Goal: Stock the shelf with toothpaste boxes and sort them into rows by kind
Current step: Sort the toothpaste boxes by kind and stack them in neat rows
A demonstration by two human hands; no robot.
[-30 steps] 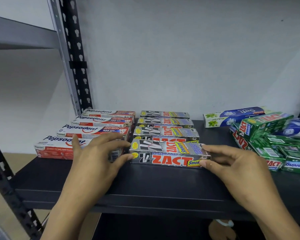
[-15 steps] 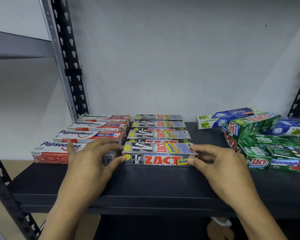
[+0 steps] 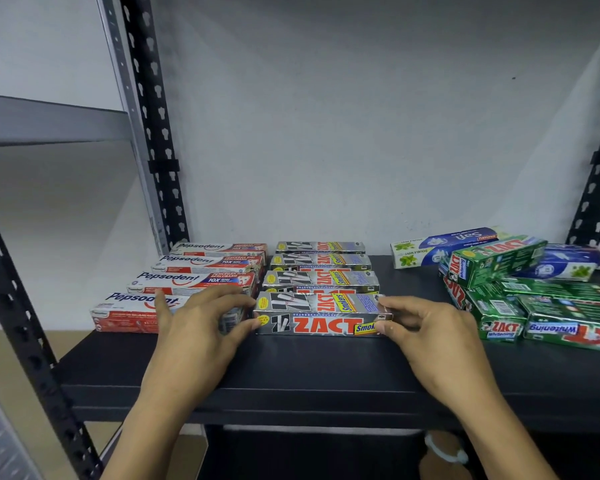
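Black shelf [image 3: 326,372] carries three groups of boxes. Left: Pepsodent row [image 3: 187,282], four deep. Right: loose heap of green Zact Whitening boxes [image 3: 520,299] (blue mint boxes behind it). Centre: silver Zact Smokers row [image 3: 321,271]. Its front box [image 3: 321,315] lies at the row's near end, pinched endwise: left hand [image 3: 201,327] fingertips on its left end, right hand [image 3: 426,327] on its right.
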